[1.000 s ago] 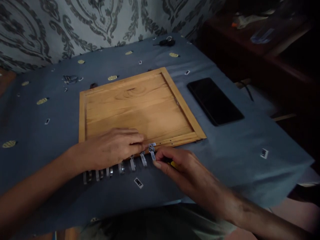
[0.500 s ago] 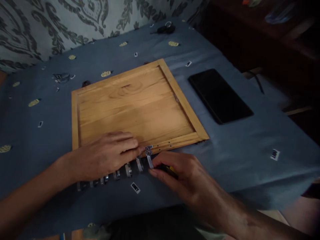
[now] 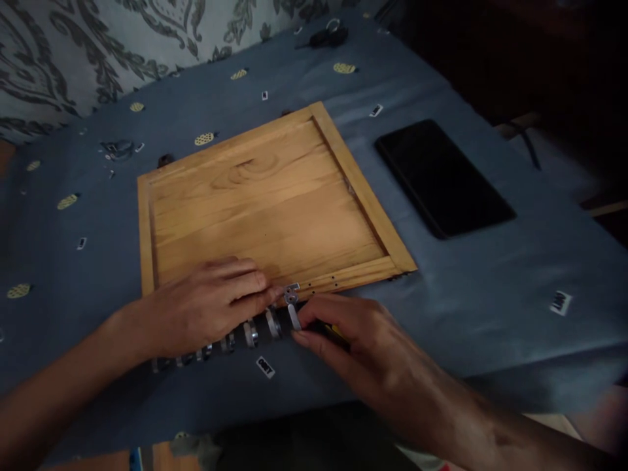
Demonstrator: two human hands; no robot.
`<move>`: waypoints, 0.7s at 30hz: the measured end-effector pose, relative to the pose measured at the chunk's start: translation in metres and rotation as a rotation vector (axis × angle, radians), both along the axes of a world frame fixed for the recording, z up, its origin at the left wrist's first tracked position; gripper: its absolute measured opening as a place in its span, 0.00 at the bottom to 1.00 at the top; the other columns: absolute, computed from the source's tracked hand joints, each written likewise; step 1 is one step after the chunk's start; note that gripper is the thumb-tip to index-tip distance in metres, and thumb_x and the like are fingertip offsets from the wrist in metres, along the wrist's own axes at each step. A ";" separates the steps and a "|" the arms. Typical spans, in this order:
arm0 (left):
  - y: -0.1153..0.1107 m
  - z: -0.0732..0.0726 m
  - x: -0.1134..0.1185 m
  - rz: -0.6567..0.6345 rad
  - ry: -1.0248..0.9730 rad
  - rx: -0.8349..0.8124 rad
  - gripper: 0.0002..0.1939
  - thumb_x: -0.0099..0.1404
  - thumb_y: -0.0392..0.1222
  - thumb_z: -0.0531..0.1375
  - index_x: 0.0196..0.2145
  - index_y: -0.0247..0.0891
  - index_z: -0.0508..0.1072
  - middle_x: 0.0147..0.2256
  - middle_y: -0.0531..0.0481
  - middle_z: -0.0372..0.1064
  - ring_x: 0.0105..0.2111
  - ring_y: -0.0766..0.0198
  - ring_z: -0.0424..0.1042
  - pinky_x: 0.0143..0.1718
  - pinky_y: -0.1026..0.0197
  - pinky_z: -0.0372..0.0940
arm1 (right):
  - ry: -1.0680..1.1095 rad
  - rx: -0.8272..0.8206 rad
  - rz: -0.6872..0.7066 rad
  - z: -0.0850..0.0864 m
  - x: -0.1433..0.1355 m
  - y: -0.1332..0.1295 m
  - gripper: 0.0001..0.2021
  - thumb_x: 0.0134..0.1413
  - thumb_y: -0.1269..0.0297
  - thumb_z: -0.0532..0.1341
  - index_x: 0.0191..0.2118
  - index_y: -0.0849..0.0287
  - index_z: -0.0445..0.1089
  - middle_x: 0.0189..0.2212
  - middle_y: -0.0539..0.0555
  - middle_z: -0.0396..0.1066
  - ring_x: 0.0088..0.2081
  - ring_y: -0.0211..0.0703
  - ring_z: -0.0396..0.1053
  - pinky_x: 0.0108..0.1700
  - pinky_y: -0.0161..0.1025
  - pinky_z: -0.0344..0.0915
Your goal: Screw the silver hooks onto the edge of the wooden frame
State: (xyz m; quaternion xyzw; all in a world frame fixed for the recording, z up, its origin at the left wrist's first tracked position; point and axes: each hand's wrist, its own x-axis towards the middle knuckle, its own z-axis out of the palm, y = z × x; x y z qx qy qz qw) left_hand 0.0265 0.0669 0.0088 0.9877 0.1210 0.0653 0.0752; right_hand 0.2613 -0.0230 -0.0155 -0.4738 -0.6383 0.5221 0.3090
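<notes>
A framed wooden panel (image 3: 265,203) lies on the cloth-covered table, with several shiny curved metal hooks (image 3: 251,333) along its near edge. My left hand (image 3: 210,304) rests flat over that edge, fingers stretched out and fingertips beside the plate of the rightmost hook. That rightmost metal hook (image 3: 293,307) has a flat plate with holes and sits against the edge. Thumb and forefinger of my right hand (image 3: 358,340) pinch its lower, curved end. A black and yellow handle (image 3: 333,332) shows partly inside my right palm; the rest of it is hidden.
A black smartphone (image 3: 441,180) lies right of the panel. Keys (image 3: 326,36) are at the far edge, and a small cluster of metal pieces (image 3: 116,150) is at the left. The patterned blue tablecloth (image 3: 490,307) hangs over the front edge.
The view has shifted slightly, so the phone appears farther right. Both hands stay in nearly the same place on the panel's edge, the right still pinching the hook.
</notes>
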 end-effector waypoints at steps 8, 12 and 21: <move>0.004 0.008 0.005 -0.082 0.016 0.044 0.18 0.81 0.33 0.47 0.49 0.29 0.77 0.41 0.43 0.79 0.40 0.60 0.76 0.45 0.59 0.73 | -0.027 0.020 0.016 -0.008 0.001 -0.001 0.08 0.66 0.71 0.62 0.33 0.57 0.71 0.27 0.45 0.72 0.28 0.33 0.66 0.34 0.33 0.62; 0.005 0.009 0.006 -0.100 0.009 0.055 0.21 0.82 0.34 0.45 0.48 0.30 0.78 0.40 0.43 0.79 0.38 0.60 0.76 0.40 0.59 0.73 | -0.007 0.021 -0.051 -0.003 0.007 -0.004 0.03 0.65 0.69 0.63 0.39 0.55 0.75 0.30 0.46 0.77 0.30 0.35 0.73 0.34 0.32 0.68; 0.002 0.008 0.009 -0.063 -0.050 0.106 0.20 0.82 0.34 0.46 0.46 0.30 0.78 0.40 0.45 0.80 0.37 0.62 0.77 0.41 0.61 0.72 | -0.291 0.347 0.027 0.002 0.014 -0.009 0.20 0.70 0.75 0.52 0.60 0.56 0.72 0.48 0.55 0.80 0.42 0.45 0.81 0.46 0.43 0.81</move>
